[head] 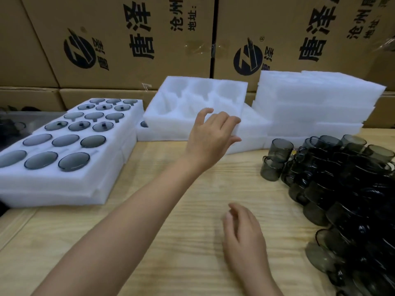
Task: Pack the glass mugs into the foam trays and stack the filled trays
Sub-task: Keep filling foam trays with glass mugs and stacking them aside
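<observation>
An empty white foam tray [192, 97] with several round pockets lies tilted on other foam pieces at the middle back. My left hand [211, 133] reaches across the table and holds its near right corner, fingers on top and thumb underneath. My right hand [241, 229] hovers low over the wooden table [171, 242] with relaxed fingers, holding nothing, and looks slightly blurred. A heap of smoky grey glass mugs [346, 189] lies on the right. On the left, filled foam trays [64, 146] hold several grey glass pieces in rows.
A stack of empty foam trays [316, 101] stands at the back right. Brown cardboard boxes [132, 39] with black print form a wall behind everything. A partly hidden foam tray [158, 133] lies under the tilted one.
</observation>
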{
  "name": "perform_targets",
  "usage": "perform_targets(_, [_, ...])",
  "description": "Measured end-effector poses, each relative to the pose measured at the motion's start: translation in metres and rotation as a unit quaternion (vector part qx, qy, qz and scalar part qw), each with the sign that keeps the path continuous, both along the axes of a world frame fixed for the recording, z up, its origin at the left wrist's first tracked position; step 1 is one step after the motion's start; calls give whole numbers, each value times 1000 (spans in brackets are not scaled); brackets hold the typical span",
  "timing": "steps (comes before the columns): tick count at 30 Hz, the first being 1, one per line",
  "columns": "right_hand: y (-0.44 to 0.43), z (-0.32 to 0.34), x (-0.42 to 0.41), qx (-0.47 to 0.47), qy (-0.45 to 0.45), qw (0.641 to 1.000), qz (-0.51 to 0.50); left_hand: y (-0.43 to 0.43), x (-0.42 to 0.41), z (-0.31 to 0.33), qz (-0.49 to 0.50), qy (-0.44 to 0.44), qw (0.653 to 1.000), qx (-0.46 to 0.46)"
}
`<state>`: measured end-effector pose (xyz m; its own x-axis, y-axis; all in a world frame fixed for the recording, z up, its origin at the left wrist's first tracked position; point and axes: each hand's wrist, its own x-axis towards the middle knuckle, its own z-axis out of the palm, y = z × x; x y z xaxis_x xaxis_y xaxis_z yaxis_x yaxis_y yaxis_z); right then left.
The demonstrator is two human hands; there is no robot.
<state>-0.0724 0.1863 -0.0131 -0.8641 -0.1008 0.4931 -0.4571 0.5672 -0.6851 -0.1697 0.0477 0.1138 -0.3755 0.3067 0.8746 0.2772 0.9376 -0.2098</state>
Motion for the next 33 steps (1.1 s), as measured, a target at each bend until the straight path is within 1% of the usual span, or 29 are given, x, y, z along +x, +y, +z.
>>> perform_targets(2, [3,3,-1,-96,-33,994,-40,4,38,-12,20,-17,999,-25])
perform_targets(4, [6,6,-4,-185,-63,979,-66,11,74,-26,48,-47,997,-41])
perform_targets(7, [10,10,-7,-342,-112,931,-62,29,119,-50,63,-127,989,-35])
perform_targets(8, [12,13,-8,-380,-126,914,-59,37,132,-59,67,-159,984,-37])
perform_targets(10, [16,18,-8,-425,-152,892,-31,51,152,-76,76,-217,972,-51])
perform_targets(12, [18,21,-8,-429,-179,885,27,61,167,-89,72,-250,965,-45])
perform_targets(14, [19,21,-5,-398,-198,892,83,62,177,-88,77,-255,964,-13])
perform_targets(16, [18,20,-4,-360,-211,900,122,53,180,-76,68,-273,958,57])
perform_targets(17, [18,20,-3,-343,-217,903,138,42,181,-67,49,-265,957,109])
perform_targets(18, [18,19,-1,-326,-222,907,150,29,179,-58,36,-238,957,164])
perform_targets(19, [18,19,0,-312,-228,909,157,11,177,-52,37,-194,957,213])
perform_targets(20, [18,19,0,-306,-233,909,158,-10,175,-47,46,-151,950,271])
perform_targets(21, [17,19,0,-308,-237,907,160,-31,173,-45,52,-127,927,348])
perform_targets(22, [17,20,0,-313,-241,904,165,-50,173,-46,42,-118,883,453])
perform_targets(23, [17,20,-1,-316,-246,900,172,-65,172,-51,8,-115,809,577])
perform_targets(24, [16,22,-1,-315,-248,899,176,-76,170,-57,-41,-109,713,692])
perform_targets(25, [15,23,-1,-312,-245,901,176,-84,169,-64,-85,-103,621,772])
perform_targets(26, [15,24,-1,-309,-240,904,174,-90,168,-70,-116,-103,563,812])
perform_targets(27, [15,24,0,-308,-237,906,170,-93,166,-77,-142,-106,533,827])
perform_targets(28, [15,24,0,-309,-240,906,163,-93,165,-82,-167,-112,514,834])
perform_targets(29, [16,25,0,-316,-247,902,158,-93,165,-86,-193,-120,497,838])
perform_targets(30, [18,27,0,-326,-254,899,148,-91,164,-88,-210,-136,490,835])
perform_targets(31, [20,28,0,-334,-255,896,141,-90,162,-91,-218,-159,495,826])
perform_targets(33, [25,32,2,-316,-233,912,119,-87,159,-94,-221,-220,520,795])
